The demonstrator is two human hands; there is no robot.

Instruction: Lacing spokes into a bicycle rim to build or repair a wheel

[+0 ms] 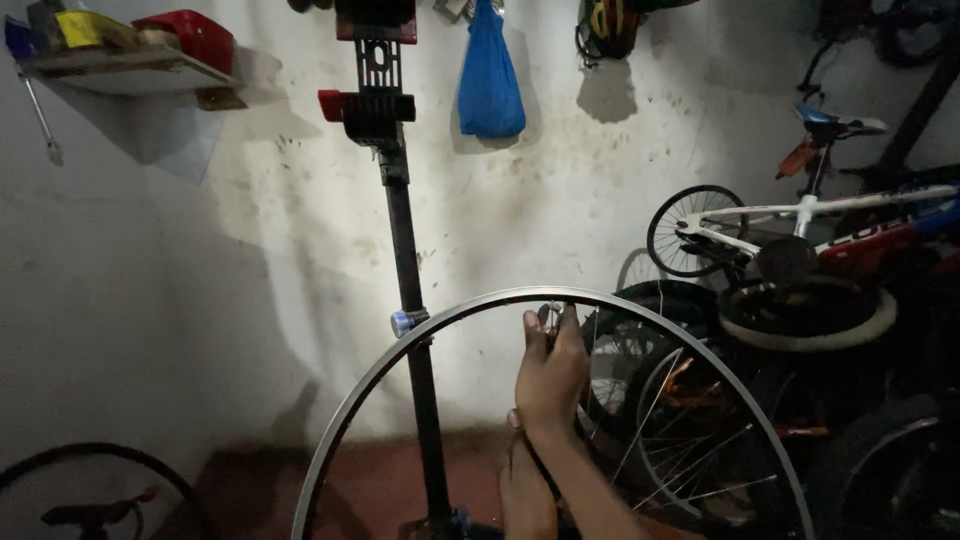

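Against the wall: a black repair stand (408,260) rises in front of a stained white wall (280,250), and a bare silver wheel rim (400,350) arcs across the lower middle of your view
Rim: you see it upright, its top edge level with the small blue knob (402,322) on the stand's post; thin spokes (650,400) run inward on its right side
Right hand: your right hand (550,375) reaches up inside the rim, fingers narrow and pinched together at a small metal part (550,312) just under the top of the rim
Left hand: your left hand (525,490) sits lower, just below the right wrist; whether its fingers are closed on anything you cannot tell, as it is dark and partly hidden
Right side: a white-framed bicycle (800,215) with a blue saddle (825,120), a loose tyre (810,320) and other wheels stand well apart from your hands
Wall above: a blue bag (490,80) hangs near the stand's red-and-black clamp (370,105); a shelf (130,65) with a red box (190,35) sits at upper left
Lower left: another dark wheel (90,490) rests by the floor
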